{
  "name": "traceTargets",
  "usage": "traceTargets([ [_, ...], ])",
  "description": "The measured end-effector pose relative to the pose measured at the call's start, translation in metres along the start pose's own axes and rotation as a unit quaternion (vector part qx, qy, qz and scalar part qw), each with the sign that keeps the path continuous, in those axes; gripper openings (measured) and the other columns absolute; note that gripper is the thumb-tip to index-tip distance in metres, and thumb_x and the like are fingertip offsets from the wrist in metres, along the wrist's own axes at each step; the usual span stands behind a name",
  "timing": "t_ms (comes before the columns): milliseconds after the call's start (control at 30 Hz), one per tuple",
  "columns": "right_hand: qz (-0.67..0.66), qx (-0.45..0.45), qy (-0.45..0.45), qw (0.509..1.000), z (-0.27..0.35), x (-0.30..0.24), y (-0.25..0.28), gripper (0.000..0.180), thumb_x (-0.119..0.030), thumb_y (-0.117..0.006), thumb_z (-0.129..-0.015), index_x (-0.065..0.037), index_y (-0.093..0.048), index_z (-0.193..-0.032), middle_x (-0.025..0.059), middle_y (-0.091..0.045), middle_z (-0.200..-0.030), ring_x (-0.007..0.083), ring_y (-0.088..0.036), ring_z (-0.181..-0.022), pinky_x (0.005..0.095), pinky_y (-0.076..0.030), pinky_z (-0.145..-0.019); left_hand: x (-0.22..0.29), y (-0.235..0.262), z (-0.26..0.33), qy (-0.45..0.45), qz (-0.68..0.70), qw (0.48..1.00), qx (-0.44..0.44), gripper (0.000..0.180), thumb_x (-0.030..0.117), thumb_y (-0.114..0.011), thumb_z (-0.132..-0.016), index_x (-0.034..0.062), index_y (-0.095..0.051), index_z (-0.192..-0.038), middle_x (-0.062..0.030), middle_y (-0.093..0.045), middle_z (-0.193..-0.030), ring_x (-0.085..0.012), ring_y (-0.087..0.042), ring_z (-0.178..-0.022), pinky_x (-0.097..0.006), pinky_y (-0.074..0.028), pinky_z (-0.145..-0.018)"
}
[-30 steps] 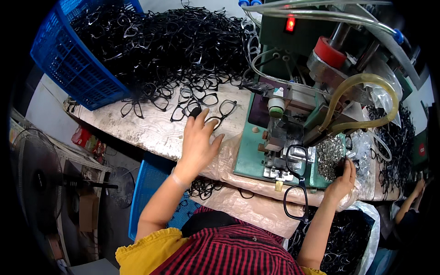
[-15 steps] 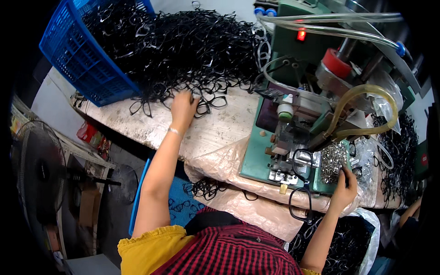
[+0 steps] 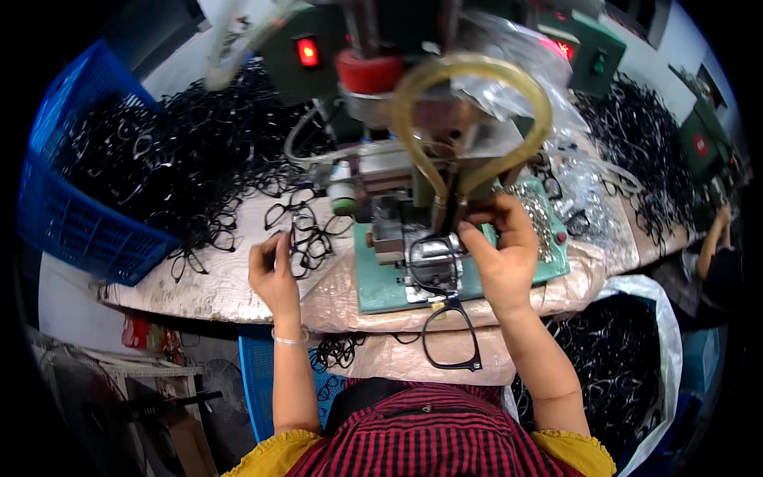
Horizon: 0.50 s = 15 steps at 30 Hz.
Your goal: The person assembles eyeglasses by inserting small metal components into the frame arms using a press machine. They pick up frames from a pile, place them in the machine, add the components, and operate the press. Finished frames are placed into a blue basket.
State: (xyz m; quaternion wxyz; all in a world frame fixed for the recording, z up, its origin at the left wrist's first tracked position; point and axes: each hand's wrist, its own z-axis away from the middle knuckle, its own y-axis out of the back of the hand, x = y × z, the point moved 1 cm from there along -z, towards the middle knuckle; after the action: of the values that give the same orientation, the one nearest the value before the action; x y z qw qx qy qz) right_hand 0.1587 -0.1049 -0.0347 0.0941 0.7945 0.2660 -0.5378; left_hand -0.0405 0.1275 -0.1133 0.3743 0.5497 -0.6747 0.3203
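Right hand (image 3: 502, 253) up at the green machine (image 3: 413, 238), fingers pinched on a black glasses frame (image 3: 450, 338) hanging off the table edge. Left hand (image 3: 274, 274) curled around loose black frames (image 3: 306, 234) (beside the big pile (image 3: 183, 159) spilling from the blue basket (image 3: 71, 230)).

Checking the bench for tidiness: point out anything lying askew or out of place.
Black eyeglass frames spill from the tipped blue crate across the table. One black frame hangs over the table's front edge, below the right hand.
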Motion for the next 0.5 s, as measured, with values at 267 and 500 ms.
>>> traceTargets([
  [267, -0.076, -0.025, -0.061, 0.995, 0.000, -0.020, -0.003, 0.044, 0.006, -0.067, -0.079, 0.004, -0.047, -0.119, 0.0061, -0.064, -0.088, 0.0103, -0.060, -0.087, 0.0222, -0.045, -0.083, 0.176, -0.046, -0.020, -0.208, 0.273, 0.913, -0.219, 0.027, 0.028, -0.054, -0.099, 0.0049, -0.048, -0.085, -0.0163, -0.068, -0.079, -0.0195, -0.065, -0.066, -0.036, -0.060, -0.065],
  [500, -0.051, -0.078, -0.043, 0.995, 0.020, -0.049, -0.002, 0.060, 0.003, -0.067, -0.078, 0.004, -0.041, -0.132, 0.0131, -0.063, -0.109, 0.0173, -0.059, -0.106, 0.0303, -0.044, -0.095, 0.205, -0.076, -0.009, -0.304, 0.110, 0.917, -0.233, 0.023, 0.014, -0.075, -0.080, 0.0032, -0.056, -0.074, -0.0092, -0.070, -0.073, -0.0163, -0.061, -0.058, -0.025, -0.046, -0.054],
])
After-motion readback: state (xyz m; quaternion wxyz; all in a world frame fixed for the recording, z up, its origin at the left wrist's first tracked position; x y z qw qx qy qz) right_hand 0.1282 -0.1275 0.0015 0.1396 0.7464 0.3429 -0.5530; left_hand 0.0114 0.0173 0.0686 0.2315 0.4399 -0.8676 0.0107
